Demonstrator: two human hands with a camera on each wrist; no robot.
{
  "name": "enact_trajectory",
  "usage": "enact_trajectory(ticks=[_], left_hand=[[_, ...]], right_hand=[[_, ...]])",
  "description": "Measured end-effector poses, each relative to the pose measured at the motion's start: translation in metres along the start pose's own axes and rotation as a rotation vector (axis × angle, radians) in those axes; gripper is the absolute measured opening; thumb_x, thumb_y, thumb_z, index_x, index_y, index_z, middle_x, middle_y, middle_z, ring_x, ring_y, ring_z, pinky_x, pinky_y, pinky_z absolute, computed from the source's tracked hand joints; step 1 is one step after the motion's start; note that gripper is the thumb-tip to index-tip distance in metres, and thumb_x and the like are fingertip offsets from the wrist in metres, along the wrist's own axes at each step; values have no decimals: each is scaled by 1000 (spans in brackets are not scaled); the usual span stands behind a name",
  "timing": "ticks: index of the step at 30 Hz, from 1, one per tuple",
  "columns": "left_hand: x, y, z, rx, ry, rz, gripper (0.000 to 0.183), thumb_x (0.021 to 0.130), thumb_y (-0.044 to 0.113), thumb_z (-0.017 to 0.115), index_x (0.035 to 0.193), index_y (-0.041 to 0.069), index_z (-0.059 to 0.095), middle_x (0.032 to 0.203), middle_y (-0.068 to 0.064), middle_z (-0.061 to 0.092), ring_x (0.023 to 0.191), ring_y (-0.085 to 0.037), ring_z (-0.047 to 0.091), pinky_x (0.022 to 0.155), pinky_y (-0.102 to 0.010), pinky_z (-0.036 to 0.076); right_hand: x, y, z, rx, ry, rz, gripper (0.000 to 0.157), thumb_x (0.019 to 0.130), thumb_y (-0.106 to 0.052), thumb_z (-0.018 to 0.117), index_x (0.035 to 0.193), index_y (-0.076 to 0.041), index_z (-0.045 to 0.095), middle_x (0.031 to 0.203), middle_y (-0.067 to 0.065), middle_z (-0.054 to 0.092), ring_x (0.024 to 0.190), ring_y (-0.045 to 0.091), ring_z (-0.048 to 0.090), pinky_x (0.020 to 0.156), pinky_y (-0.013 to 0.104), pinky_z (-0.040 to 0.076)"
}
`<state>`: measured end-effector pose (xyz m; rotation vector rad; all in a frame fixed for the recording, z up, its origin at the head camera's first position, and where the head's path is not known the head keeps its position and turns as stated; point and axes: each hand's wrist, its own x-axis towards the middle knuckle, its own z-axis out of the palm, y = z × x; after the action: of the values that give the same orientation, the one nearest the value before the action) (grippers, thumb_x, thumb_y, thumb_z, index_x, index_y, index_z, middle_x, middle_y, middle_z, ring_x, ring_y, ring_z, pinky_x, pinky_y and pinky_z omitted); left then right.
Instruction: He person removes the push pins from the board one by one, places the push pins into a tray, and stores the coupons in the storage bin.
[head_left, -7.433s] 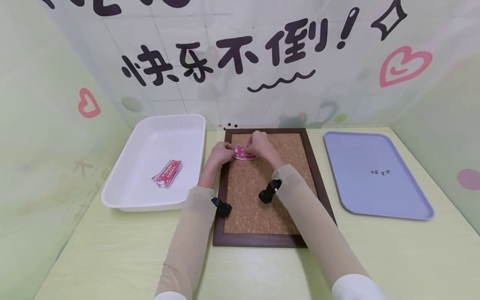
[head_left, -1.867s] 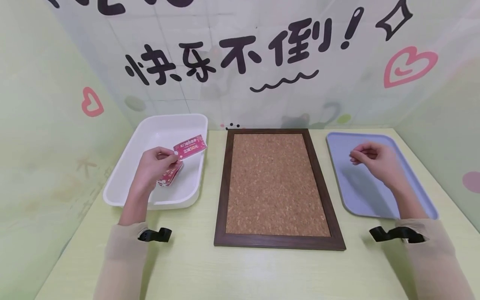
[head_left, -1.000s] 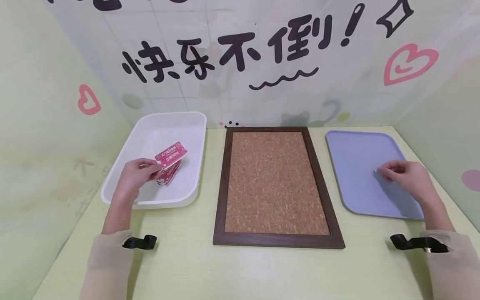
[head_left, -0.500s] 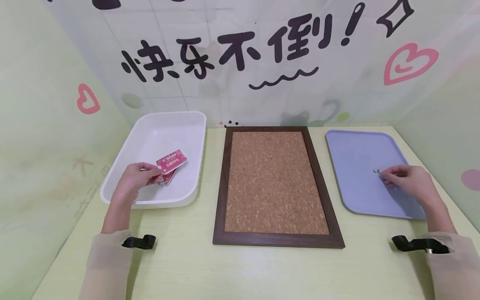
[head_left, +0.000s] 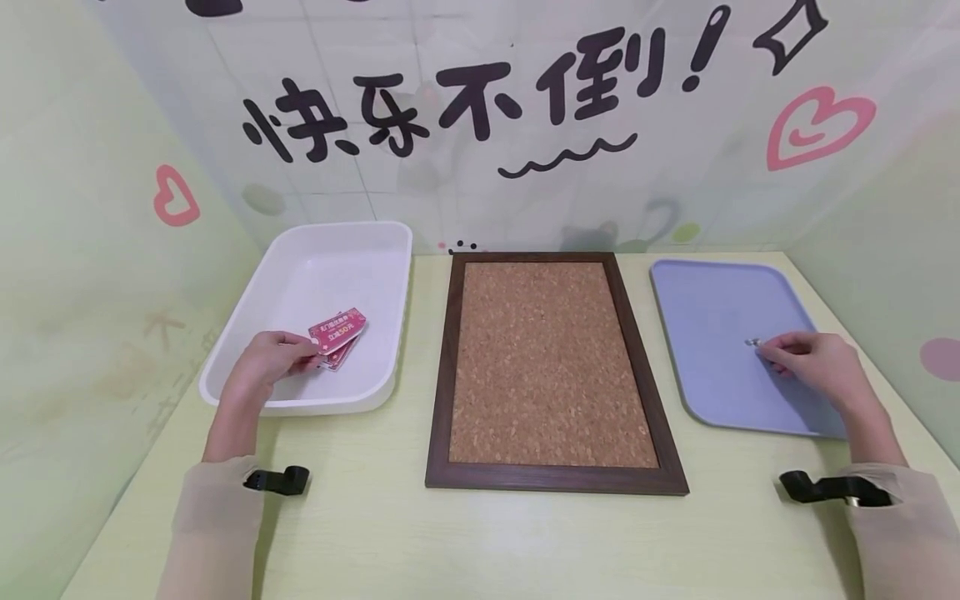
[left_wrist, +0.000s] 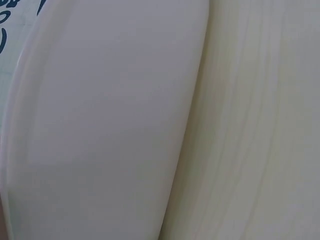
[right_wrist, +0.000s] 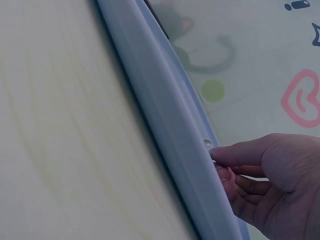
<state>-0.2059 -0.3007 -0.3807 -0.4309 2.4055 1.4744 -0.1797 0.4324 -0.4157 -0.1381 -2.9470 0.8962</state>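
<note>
In the head view my left hand pinches the lower left corner of a pink printed coupon. That coupon lies on or just over a small stack of like coupons inside the white bin. Over the blue tray, my right hand has thumb and forefinger together on what looks like a thumbtack. Small silvery thumbtacks show at its fingertips. The right wrist view shows one round tack just past the thumb of the right hand. The left wrist view misses the left hand's fingers.
A cork board in a dark brown frame lies between bin and tray on the pale wooden table. A printed wall sheet stands right behind them. The bin's raised wall fills much of the left wrist view.
Coupon and board were together under both hands earlier; the board is now bare. The left hand has lowered the coupon onto the stack in the bin, and the right hand has come down to the blue tray.
</note>
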Motion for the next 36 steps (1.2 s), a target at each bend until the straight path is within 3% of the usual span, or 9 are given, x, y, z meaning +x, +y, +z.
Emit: enact_trajectory(ticks=[15, 25, 36], left_hand=[[6, -5, -2, 1, -55, -27, 38, 100, 11, 60, 124, -15, 46, 85, -5, 66, 73, -8, 65, 71, -22, 56], [1, -3, -3, 63, -25, 1, 52, 102, 18, 59, 135, -16, 39, 92, -5, 67, 78, -8, 67, 74, -23, 56], [-3, -8, -9, 121, 63, 84, 48, 102, 18, 56, 134, -16, 46, 105, -15, 66, 81, -9, 65, 77, -24, 56]], right_hand=[[-1, 0, -2, -2, -34, 17, 42, 97, -30, 67, 105, 11, 67, 77, 3, 71, 62, 0, 57, 57, 18, 41], [-4, 0, -4, 36, -29, 6, 40, 98, -25, 65, 109, 13, 66, 76, 0, 71, 62, -1, 59, 56, 19, 42], [-6, -2, -6, 86, -17, 13, 41, 100, -26, 63, 114, 13, 63, 74, -12, 68, 63, 1, 60, 58, 18, 43]])
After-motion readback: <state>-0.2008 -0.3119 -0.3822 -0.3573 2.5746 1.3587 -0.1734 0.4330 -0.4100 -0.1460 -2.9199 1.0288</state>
